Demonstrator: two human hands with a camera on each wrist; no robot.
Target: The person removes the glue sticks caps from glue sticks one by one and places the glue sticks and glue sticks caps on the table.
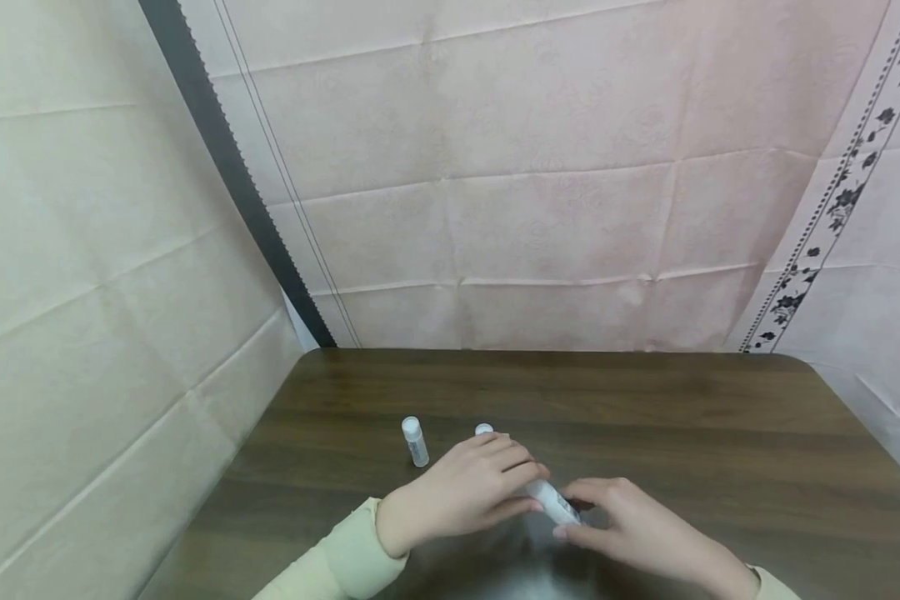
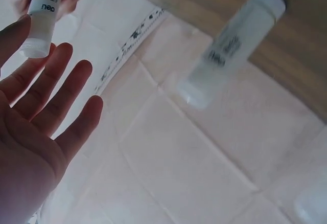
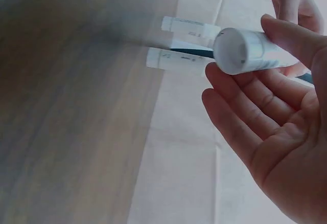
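Both hands hold one white glue stick slantwise above the near part of the table. My left hand pinches its ridged white end between thumb and fingers, the other fingers spread in the left wrist view. At the opposite end, my right hand grips the tube with thumb and fingers; the round end of the glue stick faces the right wrist camera. A second glue stick stands upright left of the left hand. Behind that hand a third glue stick shows only its top in the head view.
The dark wooden table has rounded far corners. Pale creased cloth hangs behind it, with more cloth along the left side. The two standing glue sticks are close beyond the left hand.
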